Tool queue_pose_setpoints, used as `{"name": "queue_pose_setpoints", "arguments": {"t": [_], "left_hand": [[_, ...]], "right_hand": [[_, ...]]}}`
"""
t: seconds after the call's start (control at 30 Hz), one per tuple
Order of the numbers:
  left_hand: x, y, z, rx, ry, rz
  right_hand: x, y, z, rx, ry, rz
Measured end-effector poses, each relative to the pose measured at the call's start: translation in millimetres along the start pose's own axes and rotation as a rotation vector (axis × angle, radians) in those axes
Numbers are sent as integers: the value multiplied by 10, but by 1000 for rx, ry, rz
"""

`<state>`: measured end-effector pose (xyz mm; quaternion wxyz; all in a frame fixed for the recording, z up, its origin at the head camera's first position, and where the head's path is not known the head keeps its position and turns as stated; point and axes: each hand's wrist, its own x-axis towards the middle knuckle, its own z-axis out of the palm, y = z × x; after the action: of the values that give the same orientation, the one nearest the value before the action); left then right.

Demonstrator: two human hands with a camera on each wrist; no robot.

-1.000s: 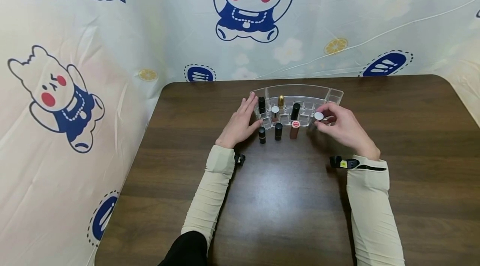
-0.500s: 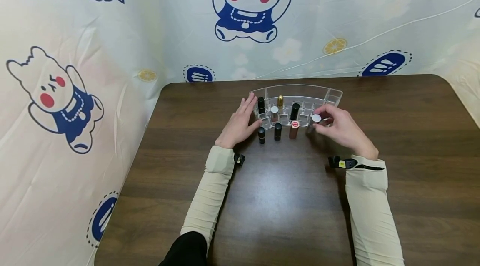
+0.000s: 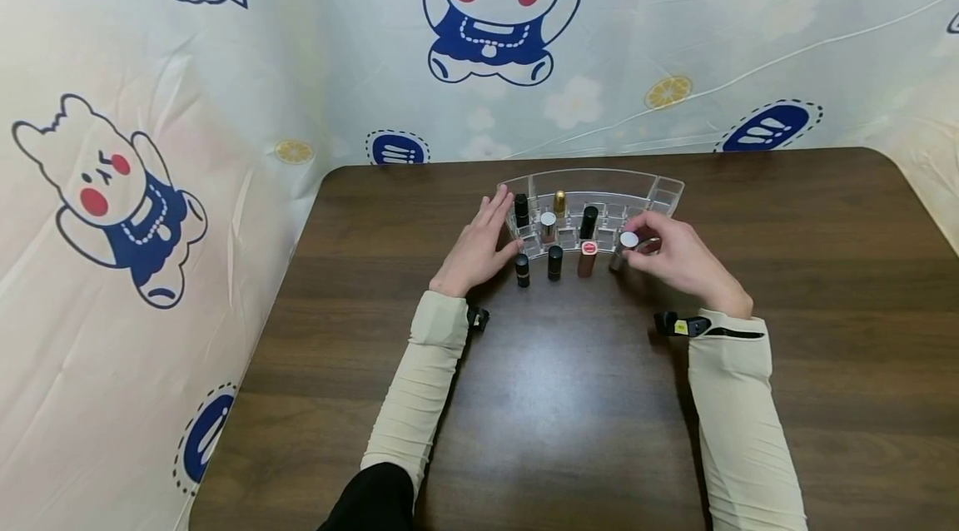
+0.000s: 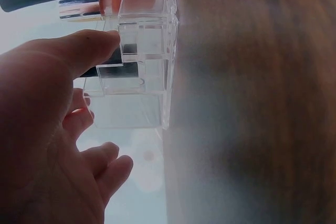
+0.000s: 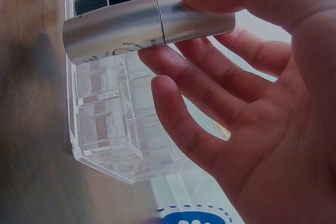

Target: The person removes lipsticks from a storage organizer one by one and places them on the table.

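My right hand pinches a silver lipstick tube between thumb and fingers, at the right front of a clear curved lipstick organizer. In the head view the tube stands nearly upright; whether its base touches the table I cannot tell. At the organizer's left end rests my left hand, fingers extended along its side and thumb at its front. Along the front edge stand a small black lipstick, another black one and a brown-red tube with a pink top.
Inside the organizer are a black lipstick, a silver-capped one, a gold one and a taller black one. The dark wooden table reaches back to a printed curtain.
My right hand has shifted slightly left with the silver lipstick, bringing it closer to the brown-red tube. The left hand and the organizer have stayed in place.
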<state>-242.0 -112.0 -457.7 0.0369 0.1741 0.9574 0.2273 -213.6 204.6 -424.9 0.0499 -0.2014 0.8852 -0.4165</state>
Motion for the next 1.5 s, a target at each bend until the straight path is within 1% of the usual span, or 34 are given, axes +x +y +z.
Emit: {"name": "queue_pose_setpoints", "arguments": {"t": [0.27,0.53,0.83,1.07,1.5], "left_hand": [[4,-8,4,7,6,8],[11,-21,12,3,10,15],[3,-17,16,5,1,0],[2,-14,2,10,-5,4],[0,-11,-2,7,-5,5]], "right_hand": [[13,25,13,4,-5,-5],[13,43,31,6,-7,7],[20,52,50,1,-21,8],[24,43,49,9,-42,28],[28,64,58,5,-55,22]]}}
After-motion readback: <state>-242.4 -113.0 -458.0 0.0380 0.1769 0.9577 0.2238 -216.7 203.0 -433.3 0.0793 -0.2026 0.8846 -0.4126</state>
